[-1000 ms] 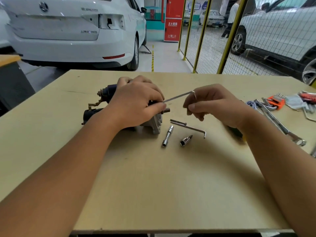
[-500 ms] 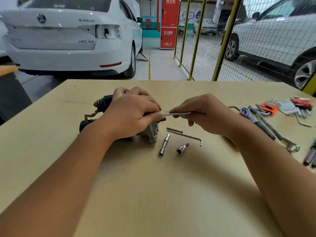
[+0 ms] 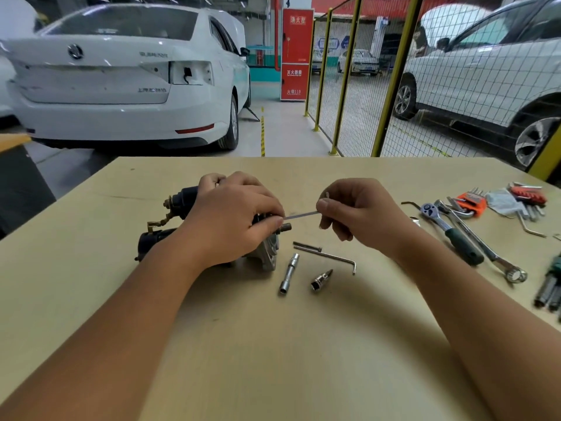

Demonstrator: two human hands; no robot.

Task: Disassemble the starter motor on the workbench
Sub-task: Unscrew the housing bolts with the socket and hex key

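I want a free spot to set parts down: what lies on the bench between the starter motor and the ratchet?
In the head view, between starter motor and ratchet: a socket extension, a long bolt, an L-shaped hex key and a bit socket.

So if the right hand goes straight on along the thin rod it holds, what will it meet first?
Most likely the left hand, whose fingertips pinch the rod at the starter motor; depth is unclear.

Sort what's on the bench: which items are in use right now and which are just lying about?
In use:
- starter motor, held by left hand
- thin hex key, pinched by right hand

Lying about:
- second hex key
- extension bar
- socket
- ratchet
- spanner
- orange key set
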